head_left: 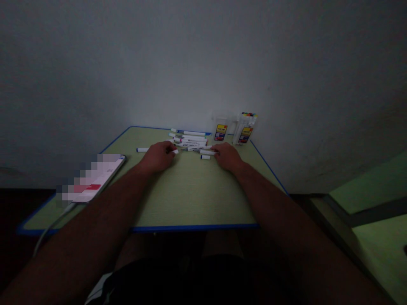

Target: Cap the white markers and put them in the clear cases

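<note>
At the left of the marker pile, my left hand (pixel 158 156) is closed, with a small white marker cap (pixel 175 151) at its fingertips. My right hand (pixel 228 156) pinches the right end of a white marker (pixel 197 148), whose bare tip points left toward the cap. Just below that marker lies another white marker (pixel 207 152), close to my right fingers. A loose cap with a blue end (pixel 205 157) rests on the table in front of them. Several white markers (pixel 192 139) lie in a pile behind. One blue-ended marker (pixel 142 150) is partly hidden by my left hand.
A clear plastic box (pixel 221 129) and a second box with colourful marker ends (pixel 245 129) stand at the back right against the wall. A phone or tablet (pixel 95 182) with a cable lies at the left. The table (pixel 190 199) has a blue edge.
</note>
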`<act>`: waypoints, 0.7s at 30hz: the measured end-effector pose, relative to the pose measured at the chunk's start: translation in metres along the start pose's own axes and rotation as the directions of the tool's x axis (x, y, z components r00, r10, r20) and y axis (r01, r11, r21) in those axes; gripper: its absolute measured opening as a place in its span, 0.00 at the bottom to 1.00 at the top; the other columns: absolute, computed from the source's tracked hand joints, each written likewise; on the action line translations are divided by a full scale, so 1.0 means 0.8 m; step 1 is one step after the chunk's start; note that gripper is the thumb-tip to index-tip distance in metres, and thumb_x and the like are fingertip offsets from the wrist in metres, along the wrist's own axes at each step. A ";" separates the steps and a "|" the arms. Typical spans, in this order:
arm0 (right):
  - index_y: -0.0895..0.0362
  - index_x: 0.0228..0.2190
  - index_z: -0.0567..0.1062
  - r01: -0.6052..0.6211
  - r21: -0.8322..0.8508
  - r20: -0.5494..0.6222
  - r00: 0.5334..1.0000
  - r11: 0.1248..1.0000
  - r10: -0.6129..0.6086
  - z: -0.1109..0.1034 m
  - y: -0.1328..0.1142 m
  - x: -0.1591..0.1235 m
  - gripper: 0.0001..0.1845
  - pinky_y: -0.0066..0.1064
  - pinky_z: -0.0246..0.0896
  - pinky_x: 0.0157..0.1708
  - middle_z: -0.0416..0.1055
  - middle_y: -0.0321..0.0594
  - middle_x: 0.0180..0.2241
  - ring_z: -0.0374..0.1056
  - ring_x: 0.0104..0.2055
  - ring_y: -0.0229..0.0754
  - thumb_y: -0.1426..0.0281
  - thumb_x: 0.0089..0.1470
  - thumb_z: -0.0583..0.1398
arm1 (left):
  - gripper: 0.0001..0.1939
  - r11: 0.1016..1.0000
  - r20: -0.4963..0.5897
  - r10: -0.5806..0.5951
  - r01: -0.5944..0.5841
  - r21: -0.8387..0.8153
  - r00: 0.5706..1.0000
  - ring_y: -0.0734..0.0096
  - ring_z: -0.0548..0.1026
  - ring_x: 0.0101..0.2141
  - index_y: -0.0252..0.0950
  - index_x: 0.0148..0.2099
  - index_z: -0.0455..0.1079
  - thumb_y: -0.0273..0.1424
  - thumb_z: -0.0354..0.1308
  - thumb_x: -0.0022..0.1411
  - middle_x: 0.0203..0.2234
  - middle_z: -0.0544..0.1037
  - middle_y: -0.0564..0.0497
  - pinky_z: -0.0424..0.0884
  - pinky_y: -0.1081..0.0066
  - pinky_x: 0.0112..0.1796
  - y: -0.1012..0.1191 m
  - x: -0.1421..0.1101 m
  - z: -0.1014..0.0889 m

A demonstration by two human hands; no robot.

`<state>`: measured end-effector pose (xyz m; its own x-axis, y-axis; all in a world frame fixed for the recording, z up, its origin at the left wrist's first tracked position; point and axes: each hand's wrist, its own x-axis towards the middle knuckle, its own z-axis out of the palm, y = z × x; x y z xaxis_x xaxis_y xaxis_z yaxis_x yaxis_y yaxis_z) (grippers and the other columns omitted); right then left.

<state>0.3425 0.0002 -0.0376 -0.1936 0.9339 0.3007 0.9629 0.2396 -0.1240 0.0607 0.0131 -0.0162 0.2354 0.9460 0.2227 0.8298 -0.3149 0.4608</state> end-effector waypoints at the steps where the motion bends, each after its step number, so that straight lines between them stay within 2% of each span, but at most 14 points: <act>1: 0.56 0.52 0.80 -0.005 0.005 -0.004 1.000 1.000 0.005 -0.001 -0.001 0.000 0.20 0.43 0.64 0.54 0.78 0.49 0.49 0.71 0.52 0.52 0.75 0.60 0.60 | 0.13 1.000 0.002 -0.005 0.005 -0.006 1.000 0.58 0.79 0.41 0.37 0.47 0.78 0.32 0.57 0.62 0.43 0.83 0.42 0.72 0.62 0.46 0.001 0.000 0.000; 8: 0.57 0.49 0.81 -0.009 0.151 -0.142 0.989 0.988 0.030 -0.008 -0.003 -0.001 0.19 0.44 0.62 0.58 0.78 0.47 0.50 0.70 0.54 0.50 0.79 0.58 0.60 | 0.13 0.999 -0.027 -0.005 0.003 -0.051 1.000 0.58 0.78 0.43 0.35 0.47 0.77 0.28 0.56 0.62 0.43 0.83 0.42 0.71 0.62 0.47 0.006 -0.003 -0.002; 10: 0.56 0.46 0.82 -0.025 0.259 -0.162 0.984 0.965 0.069 -0.009 -0.006 0.001 0.18 0.43 0.64 0.56 0.79 0.45 0.48 0.72 0.51 0.48 0.80 0.56 0.61 | 0.12 0.996 -0.054 0.009 -0.014 -0.094 0.998 0.58 0.78 0.42 0.37 0.45 0.77 0.29 0.56 0.62 0.42 0.83 0.43 0.71 0.62 0.46 0.006 -0.002 0.001; 12: 0.56 0.44 0.82 -0.055 0.429 -0.153 0.979 0.902 0.133 -0.011 -0.011 0.003 0.17 0.41 0.67 0.52 0.80 0.43 0.44 0.74 0.46 0.44 0.80 0.55 0.62 | 0.10 0.989 -0.073 0.024 -0.034 -0.142 0.997 0.58 0.78 0.40 0.38 0.44 0.76 0.30 0.57 0.61 0.41 0.83 0.44 0.71 0.60 0.46 0.005 -0.002 0.003; 14: 0.58 0.44 0.81 -0.105 0.636 -0.092 0.973 0.764 0.211 -0.013 -0.016 0.004 0.15 0.37 0.71 0.45 0.80 0.43 0.40 0.75 0.39 0.41 0.79 0.54 0.63 | 0.09 0.983 -0.084 0.034 -0.048 -0.180 0.996 0.57 0.77 0.39 0.38 0.42 0.76 0.30 0.58 0.60 0.40 0.83 0.43 0.70 0.59 0.45 0.006 -0.001 0.005; 17: 0.60 0.45 0.79 -0.188 0.870 0.072 0.963 0.456 0.259 -0.017 -0.024 0.003 0.15 0.30 0.71 0.31 0.80 0.42 0.36 0.72 0.29 0.36 0.77 0.55 0.63 | 0.08 0.975 -0.083 0.045 -0.062 -0.213 0.996 0.58 0.77 0.38 0.38 0.41 0.76 0.30 0.59 0.59 0.39 0.82 0.44 0.70 0.59 0.45 0.009 -0.003 0.006; 19: 0.60 0.44 0.78 -0.232 0.928 0.163 0.957 0.293 0.240 -0.020 -0.027 0.002 0.14 0.27 0.68 0.25 0.79 0.40 0.33 0.70 0.25 0.34 0.77 0.54 0.64 | 0.08 0.972 -0.078 0.055 -0.071 -0.223 0.995 0.59 0.77 0.38 0.37 0.41 0.75 0.31 0.59 0.59 0.38 0.82 0.45 0.70 0.60 0.44 0.011 -0.004 0.006; 21: 0.60 0.43 0.78 -0.271 0.941 0.224 0.948 0.201 0.226 -0.023 -0.031 0.000 0.13 0.25 0.68 0.23 0.79 0.39 0.30 0.70 0.25 0.34 0.79 0.54 0.64 | 0.08 0.971 -0.073 0.058 -0.074 -0.229 0.996 0.60 0.76 0.36 0.37 0.41 0.75 0.31 0.59 0.59 0.37 0.82 0.45 0.70 0.60 0.43 0.013 -0.004 0.006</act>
<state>0.3222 -0.0109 -0.0171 -0.0079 0.9990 0.0449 0.0695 0.0453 -0.9966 0.0707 0.0070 -0.0166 0.2459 0.9179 0.3115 0.6720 -0.3930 0.6276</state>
